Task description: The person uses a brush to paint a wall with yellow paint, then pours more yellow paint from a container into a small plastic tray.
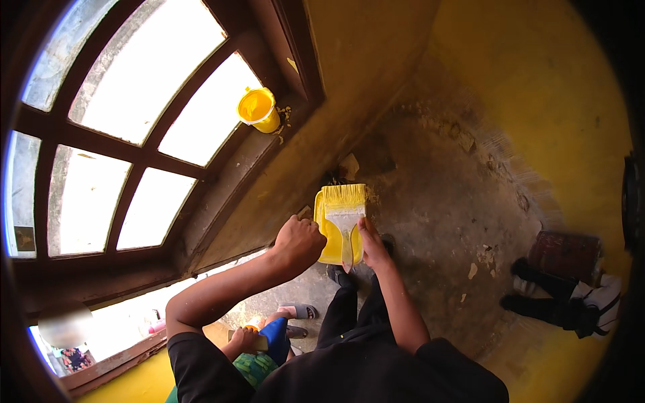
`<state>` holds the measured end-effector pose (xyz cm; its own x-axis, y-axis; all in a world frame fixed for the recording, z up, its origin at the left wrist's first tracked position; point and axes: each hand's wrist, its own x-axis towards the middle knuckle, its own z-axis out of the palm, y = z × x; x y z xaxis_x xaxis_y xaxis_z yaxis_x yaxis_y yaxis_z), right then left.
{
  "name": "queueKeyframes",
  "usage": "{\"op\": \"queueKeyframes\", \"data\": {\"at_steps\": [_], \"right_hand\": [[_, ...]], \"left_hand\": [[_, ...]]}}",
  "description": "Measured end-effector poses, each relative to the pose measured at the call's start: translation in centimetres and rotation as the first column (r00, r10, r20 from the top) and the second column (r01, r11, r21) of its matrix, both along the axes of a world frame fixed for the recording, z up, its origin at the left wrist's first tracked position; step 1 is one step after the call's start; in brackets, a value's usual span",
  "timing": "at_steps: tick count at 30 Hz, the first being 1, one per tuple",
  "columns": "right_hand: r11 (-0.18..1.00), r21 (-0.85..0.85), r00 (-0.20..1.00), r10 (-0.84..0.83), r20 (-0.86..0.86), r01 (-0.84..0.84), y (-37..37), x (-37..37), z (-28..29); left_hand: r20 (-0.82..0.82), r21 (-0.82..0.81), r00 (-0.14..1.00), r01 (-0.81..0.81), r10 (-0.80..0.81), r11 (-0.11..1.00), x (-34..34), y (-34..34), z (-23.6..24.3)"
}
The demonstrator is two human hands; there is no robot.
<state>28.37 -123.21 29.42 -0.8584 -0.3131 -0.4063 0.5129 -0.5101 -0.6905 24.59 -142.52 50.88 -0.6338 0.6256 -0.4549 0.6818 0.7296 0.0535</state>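
A wide paintbrush with yellow-coated bristles points away from me, its pale handle toward my body. It lies over a shallow yellow paint tray. My right hand is closed round the right side of both, thumb against the brush's edge and the other fingers mostly hidden. At the tray's left edge, my left hand is closed in a fist with its back upward. Whatever its fingers hold, if anything, is hidden.
A yellow paint bucket stands on the sill of a brown-framed window. Another person in green is close by at lower left, holding something blue. A dark red box and a bag lie by the yellow wall at right.
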Motion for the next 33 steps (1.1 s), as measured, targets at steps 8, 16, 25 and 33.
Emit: {"op": "queueKeyframes", "data": {"at_steps": [8, 16, 25, 33], "right_hand": [[0.999, -0.048, 1.0, 0.021, -0.003, -0.021, -0.5, -0.3, 2.1], [0.998, -0.045, 0.999, 0.033, -0.012, -0.034, -0.7, -0.5, 1.9], [0.999, -0.046, 1.0, 0.015, 0.022, -0.014, -0.7, -0.7, 2.1], [0.998, -0.034, 0.998, 0.06, 0.036, -0.059, -0.6, -1.3, 1.6]], "left_hand": [[0.181, -0.102, 0.975, -0.109, 0.126, 0.989, -1.0, 0.5, 1.0], [0.284, -0.066, 0.941, -0.172, 0.184, 0.983, -1.6, 0.0, 0.6], [0.398, -0.156, 0.875, -0.23, 0.275, 0.96, -3.0, 0.3, -0.8], [0.54, -0.144, 0.796, -0.232, 0.273, 0.962, -4.0, 0.1, -0.4]]}}
